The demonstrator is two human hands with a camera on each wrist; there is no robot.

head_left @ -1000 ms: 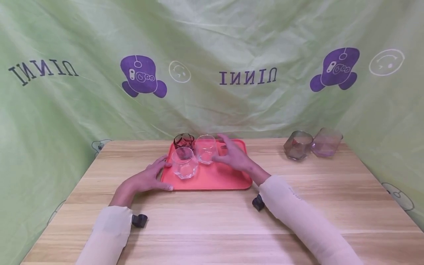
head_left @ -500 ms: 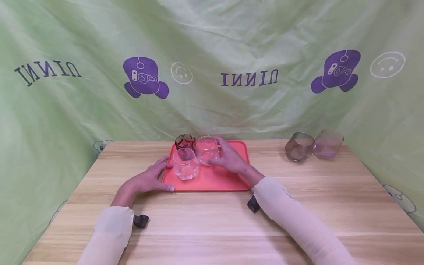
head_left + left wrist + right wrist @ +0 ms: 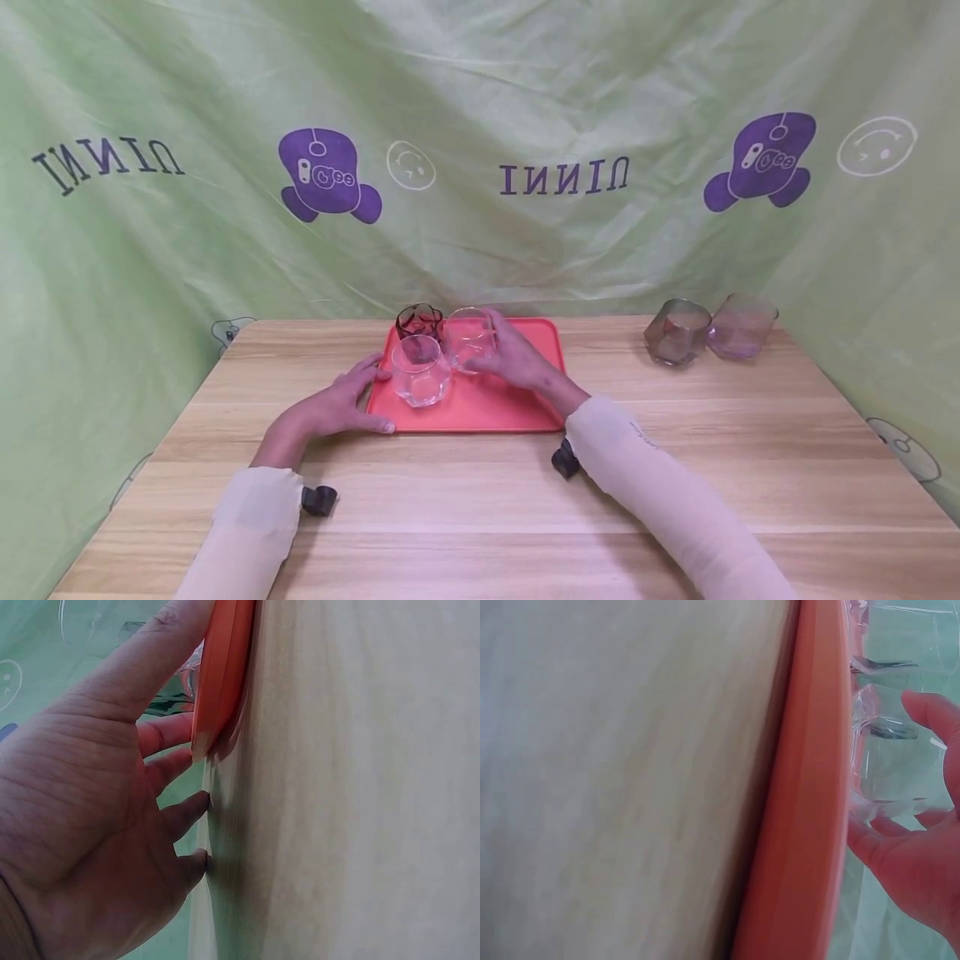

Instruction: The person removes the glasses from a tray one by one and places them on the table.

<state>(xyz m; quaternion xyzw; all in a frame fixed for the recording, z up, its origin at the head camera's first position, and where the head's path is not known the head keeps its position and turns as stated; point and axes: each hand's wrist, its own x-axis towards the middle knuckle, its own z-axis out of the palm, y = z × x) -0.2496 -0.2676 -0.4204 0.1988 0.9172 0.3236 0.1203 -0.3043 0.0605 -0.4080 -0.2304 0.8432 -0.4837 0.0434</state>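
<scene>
On the wooden surface [image 3: 450, 492], the red tray [image 3: 517, 408] had best not slide while glasses are handled on its left half. The left hand [image 3: 337, 406], spread, suits that: thumb at the near rim, fingers by the left edge. The right hand [image 3: 521, 362] reaches in from the near right, thumb and fingers curled round the far clear glass [image 3: 467, 333]; a light, level grip seems wise, with 2 neighbours, the near clear glass [image 3: 420, 383] and the dark glass [image 3: 414, 317], so close.

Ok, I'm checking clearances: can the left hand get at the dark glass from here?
Probably yes: from the left, nothing seems to stand between the left hand and the dark glass, though a clear glass crowds its front.
</scene>
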